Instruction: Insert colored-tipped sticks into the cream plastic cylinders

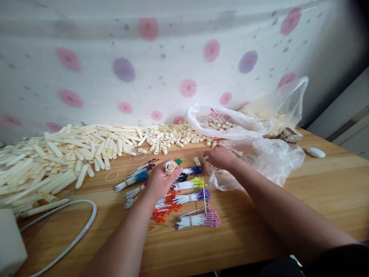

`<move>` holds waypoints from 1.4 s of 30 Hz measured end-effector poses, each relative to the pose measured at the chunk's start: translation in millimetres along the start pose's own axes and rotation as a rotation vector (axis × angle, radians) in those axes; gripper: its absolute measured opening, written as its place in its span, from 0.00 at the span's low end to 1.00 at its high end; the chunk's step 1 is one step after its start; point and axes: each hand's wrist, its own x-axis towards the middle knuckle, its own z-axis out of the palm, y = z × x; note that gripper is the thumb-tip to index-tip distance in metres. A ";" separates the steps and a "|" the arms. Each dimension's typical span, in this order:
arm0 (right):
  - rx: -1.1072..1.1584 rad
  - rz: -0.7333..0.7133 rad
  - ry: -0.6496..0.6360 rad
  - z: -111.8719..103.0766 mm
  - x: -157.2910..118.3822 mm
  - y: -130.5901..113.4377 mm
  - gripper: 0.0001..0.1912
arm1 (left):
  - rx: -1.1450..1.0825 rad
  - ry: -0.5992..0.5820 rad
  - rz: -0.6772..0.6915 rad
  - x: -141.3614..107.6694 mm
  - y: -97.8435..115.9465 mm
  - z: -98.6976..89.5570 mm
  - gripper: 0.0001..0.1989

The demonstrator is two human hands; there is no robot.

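Note:
My left hand [161, 179] is closed around a cream plastic tube [170, 168]. Its open round end faces up and shows small coloured tips inside. Over the edge of a clear plastic bag [259, 157], my right hand [220, 157] has its fingers drawn together; what they hold, if anything, is hidden. Beneath and beside my left hand lie bundles of thin white pen refills with coloured ends: yellow [188, 184], purple [193, 197], pink [198, 218], blue [137, 179] and loose orange ones [165, 207]. One small slotted cream piece [196, 161] lies between my hands.
Long cream tubes [57, 154] are heaped at the left, beside a pile of short slotted pieces [173, 134]. A white bag [198, 123] holds more parts. A white computer mouse [315, 152] sits at the right. A pale cable [86, 227] curves at the front left.

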 end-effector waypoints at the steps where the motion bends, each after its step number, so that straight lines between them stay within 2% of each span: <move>1: -0.012 -0.007 -0.011 3.6 1.3 0.6 0.10 | -0.015 -0.007 0.006 -0.3 0.0 -0.6 0.13; 7: 0.006 -0.244 -0.044 12.0 7.5 -3.9 0.09 | -0.214 -0.148 0.173 -2.2 -0.5 -3.4 0.12; 11: 0.067 -0.395 0.000 1.1 9.4 12.5 0.10 | -0.282 -0.180 0.243 -1.7 -0.1 -4.6 0.11; 13: 0.151 -0.386 0.147 -10.7 3.7 17.2 0.09 | -0.302 -0.179 0.258 -1.5 1.1 -5.2 0.10; 15: 0.381 -0.304 0.418 -25.5 -8.3 9.7 0.06 | -0.309 -0.175 0.266 -1.7 2.4 -5.1 0.10; 16: 0.560 -0.245 0.585 -33.0 -16.3 0.3 0.03 | -0.304 -0.168 0.265 -1.9 3.1 -4.6 0.10; 17: 0.751 -0.206 0.688 -40.0 -25.2 -12.2 0.02 | -0.292 -0.157 0.258 -2.2 3.8 -3.6 0.11; 20: 1.212 -0.226 0.893 -53.7 -53.4 -58.5 0.06 | -0.241 -0.094 0.211 -3.3 5.4 1.4 0.11; 22: 1.354 -0.244 0.950 -56.0 -68.8 -84.6 0.07 | -0.199 -0.042 0.199 -3.8 5.7 5.9 0.10; 24: 1.328 -0.267 0.956 -54.6 -79.5 -100.3 0.08 | -0.160 -0.002 0.226 -3.9 4.9 10.5 0.06; 26: 1.221 -0.282 0.939 -51.9 -85.5 -106.1 0.09 | -0.145 0.022 0.264 -3.7 2.9 14.2 0.03; 30: 1.071 -0.263 0.921 -50.1 -88.6 -104.4 0.10 | -0.117 0.047 0.333 -3.4 -0.9 17.8 0.03; 34: 1.062 -0.248 0.886 -52.1 -87.8 -103.5 0.10 | -0.084 0.059 0.395 -2.8 -0.4 19.1 0.03; 42: 0.979 -0.244 0.858 -55.4 -87.1 -106.7 0.07 | -0.088 0.061 0.388 -2.8 1.2 21.8 0.02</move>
